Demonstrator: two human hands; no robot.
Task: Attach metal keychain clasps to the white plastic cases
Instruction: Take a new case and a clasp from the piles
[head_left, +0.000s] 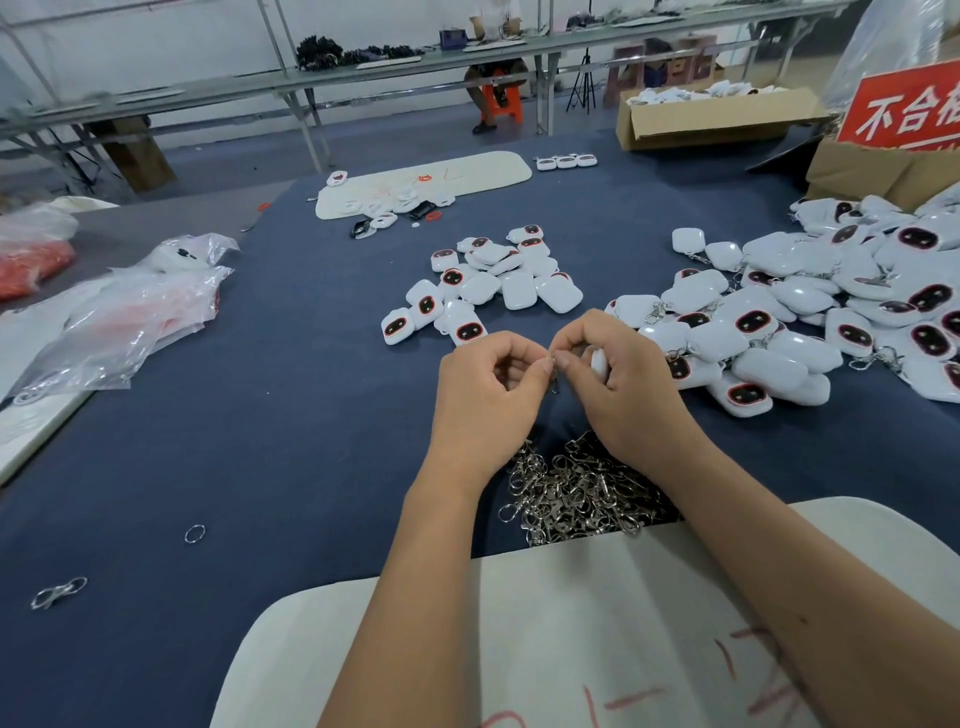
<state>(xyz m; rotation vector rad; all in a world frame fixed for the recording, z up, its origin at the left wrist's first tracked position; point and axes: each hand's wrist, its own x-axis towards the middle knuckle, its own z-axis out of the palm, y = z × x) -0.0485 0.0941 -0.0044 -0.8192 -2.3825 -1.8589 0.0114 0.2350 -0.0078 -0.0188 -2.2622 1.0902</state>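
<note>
On the dark blue cloth-covered desk (260, 441), crumpled clear plastic bags (130, 312) lie at the far left. The left hand (488, 395) pinches a small silver metal keychain clasp (554, 371) with curled fingers. The right hand (623, 384) pinches the same clasp and grips a white plastic case (599, 364). Below the hands lies a pile of silver metal clasps (576, 493). A heap of white cases (831, 312) lies at the right.

a heap of clasps (576, 488) lies on the table (260, 441) under the wrists, a board (519, 623) nearest. ahead sits a small pile of cases (488, 280), a bigger pile (810, 312) to its right, plastic bags (130, 312) far left.
</note>
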